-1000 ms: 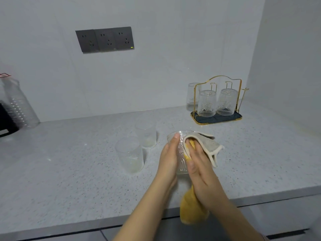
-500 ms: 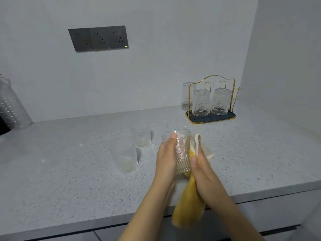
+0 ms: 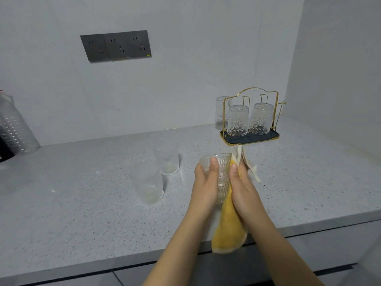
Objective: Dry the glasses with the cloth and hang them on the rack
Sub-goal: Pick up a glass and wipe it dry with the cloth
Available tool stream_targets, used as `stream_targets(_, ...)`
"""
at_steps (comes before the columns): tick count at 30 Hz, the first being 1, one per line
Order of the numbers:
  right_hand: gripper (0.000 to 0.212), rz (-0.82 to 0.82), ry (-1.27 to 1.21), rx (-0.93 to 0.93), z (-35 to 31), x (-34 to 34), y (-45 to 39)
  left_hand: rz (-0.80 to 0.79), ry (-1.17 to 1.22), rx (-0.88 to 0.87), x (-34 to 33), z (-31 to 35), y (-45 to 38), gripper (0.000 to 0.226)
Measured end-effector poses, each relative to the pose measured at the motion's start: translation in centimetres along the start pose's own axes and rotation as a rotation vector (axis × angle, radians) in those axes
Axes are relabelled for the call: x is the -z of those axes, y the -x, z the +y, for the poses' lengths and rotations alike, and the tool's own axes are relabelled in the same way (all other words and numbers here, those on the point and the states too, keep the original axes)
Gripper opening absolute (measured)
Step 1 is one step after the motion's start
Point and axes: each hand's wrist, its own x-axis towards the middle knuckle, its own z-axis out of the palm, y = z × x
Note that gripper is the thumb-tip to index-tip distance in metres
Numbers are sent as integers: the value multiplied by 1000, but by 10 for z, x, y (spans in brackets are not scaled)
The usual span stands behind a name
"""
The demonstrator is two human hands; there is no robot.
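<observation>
My left hand [image 3: 206, 182] grips a patterned clear glass [image 3: 221, 174] held upright above the counter. My right hand [image 3: 242, 188] presses a yellow and beige cloth [image 3: 227, 230] against the glass's right side; the cloth hangs down below my wrists and its beige end sticks up past the rim. Two plain glasses stand upright on the counter to the left, a near one [image 3: 147, 185] and a farther one [image 3: 167, 161]. At the back right stands a gold wire rack [image 3: 250, 118] on a dark tray, with two patterned glasses hung upside down on it and a third glass [image 3: 221, 109] behind.
The speckled grey counter [image 3: 82, 203] runs to a front edge just below my forearms. A grey socket panel [image 3: 116, 46] is on the back wall. A clear dimpled bottle [image 3: 14, 126] stands at the far left. A side wall closes the right end.
My right hand has shifted the cloth from over the glass's rim to its right side. The beige end now stands up instead of draping over the mouth.
</observation>
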Motion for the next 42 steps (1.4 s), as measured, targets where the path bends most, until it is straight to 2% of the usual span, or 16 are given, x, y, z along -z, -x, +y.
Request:
stream_targets(2,59,-46,17,26,0,-3,5,21,108,22,1,-1,1,93)
stream_targets(5,60,-99,2,92,10,-5,20,47,361,75,6,0,-4,68)
stream_targets(7,56,-95,-16,114,17,-4,27,5,395,58,10,-2,-5,44)
stream_targets(10,63,-53,-42,-123,13,7,14,-44,400,91,5,-6,-1,44)
stream_targets(12,55,10,-161,-306,6,17,-1,-89,414,163,-1,-7,2,57)
stream_targets(14,47,35,-226,-366,0,21,-3,-101,403,168,-4,-4,3,61)
stream_targets(17,55,14,-242,-284,7,17,13,-36,379,105,0,1,-1,55)
stream_targets(20,35,-13,-144,-147,9,9,27,44,240,86,0,4,-1,45)
stream_targets(22,35,-1,-76,-91,8,7,27,-7,156,79,0,4,3,54)
stream_targets(25,48,16,-58,-39,8,10,17,-132,173,47,2,-1,5,68)
stream_targets(29,55,72,-167,-240,2,22,-11,-282,353,118,1,-5,10,52)
stream_targets(31,53,80,-146,-258,1,23,-13,-226,369,100,0,-6,7,55)
stream_targets(35,56,-19,-41,-30,9,2,13,2,247,77,2,-7,0,52)
stream_targets(38,44,-2,12,116,9,-4,17,-76,210,53,4,-9,5,59)
stream_targets(40,45,38,-16,45,5,4,5,-155,280,102,3,-11,3,66)
stream_targets(42,52,108,-57,-95,6,15,-10,-232,393,137,1,-13,7,61)
